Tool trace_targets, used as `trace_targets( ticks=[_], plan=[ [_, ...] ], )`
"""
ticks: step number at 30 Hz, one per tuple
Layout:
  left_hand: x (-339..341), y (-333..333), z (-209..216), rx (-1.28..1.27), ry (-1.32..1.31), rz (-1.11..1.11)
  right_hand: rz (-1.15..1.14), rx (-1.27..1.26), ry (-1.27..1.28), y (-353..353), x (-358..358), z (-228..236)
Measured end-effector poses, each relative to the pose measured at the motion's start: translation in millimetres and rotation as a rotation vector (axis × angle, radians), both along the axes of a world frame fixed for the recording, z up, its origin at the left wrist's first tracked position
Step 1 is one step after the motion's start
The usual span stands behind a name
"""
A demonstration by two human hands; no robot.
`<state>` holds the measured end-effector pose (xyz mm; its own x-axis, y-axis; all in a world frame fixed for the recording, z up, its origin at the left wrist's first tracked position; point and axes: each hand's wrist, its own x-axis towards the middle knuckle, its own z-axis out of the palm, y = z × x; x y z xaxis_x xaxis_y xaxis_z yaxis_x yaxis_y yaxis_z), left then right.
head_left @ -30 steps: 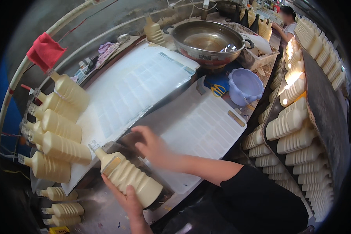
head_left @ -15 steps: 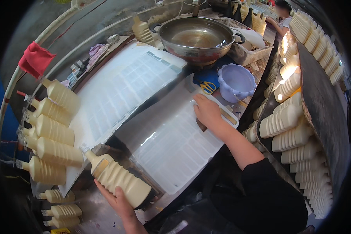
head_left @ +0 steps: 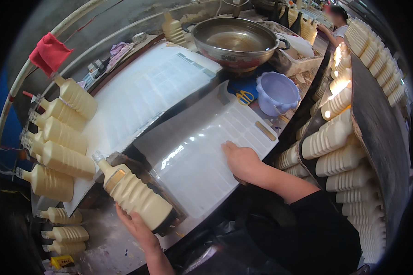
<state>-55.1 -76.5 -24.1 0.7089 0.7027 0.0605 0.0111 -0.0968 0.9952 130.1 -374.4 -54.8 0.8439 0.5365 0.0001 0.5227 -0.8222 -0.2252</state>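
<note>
A cream-coloured plastic bottle (head_left: pixel 140 195) with a ribbed body lies tilted on a dark support, its clear-tipped neck pointing to the far left. My left hand (head_left: pixel 137 229) holds its lower side, thumb and fingers against the plastic. On its upper face is a small tan label (head_left: pixel 114 179). My right hand (head_left: pixel 241 164) is closed over the near right part of a translucent white sheet of labels (head_left: pixel 192 169). Under it shows the edge of a flat brown piece, mostly hidden by the fingers. One tan label strip (head_left: pixel 265 130) lies at the sheet's right edge.
More cream bottles (head_left: pixel 69 158) stand tilted at left, beside a white label sheet (head_left: pixel 142 91). A large metal pan (head_left: pixel 234 43), a lilac bucket (head_left: pixel 278 94) and yellow-handled scissors (head_left: pixel 244 96) lie beyond. Racked bottles (head_left: pixel 328 137) line the right. Another person (head_left: pixel 337 27) works far right.
My right hand has moved from the sheet's far right edge toward me, uncovering more of that edge. My left hand stays on the bottle. The whole view has shifted slightly.
</note>
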Motion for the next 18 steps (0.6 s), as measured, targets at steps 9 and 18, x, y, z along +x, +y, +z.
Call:
trace_targets(
  ticks=[9, 18],
  plan=[
    [-10.6, -13.8, 3.7, 0.113, 0.039, -0.008, -0.176, 0.047, -0.182, -20.8, 155.1, -35.5],
    [-23.8, -19.6, -9.3, 0.225, 0.049, 0.049, -0.138, -0.125, 0.166, -6.7, 60.5, -1.0]
  ],
)
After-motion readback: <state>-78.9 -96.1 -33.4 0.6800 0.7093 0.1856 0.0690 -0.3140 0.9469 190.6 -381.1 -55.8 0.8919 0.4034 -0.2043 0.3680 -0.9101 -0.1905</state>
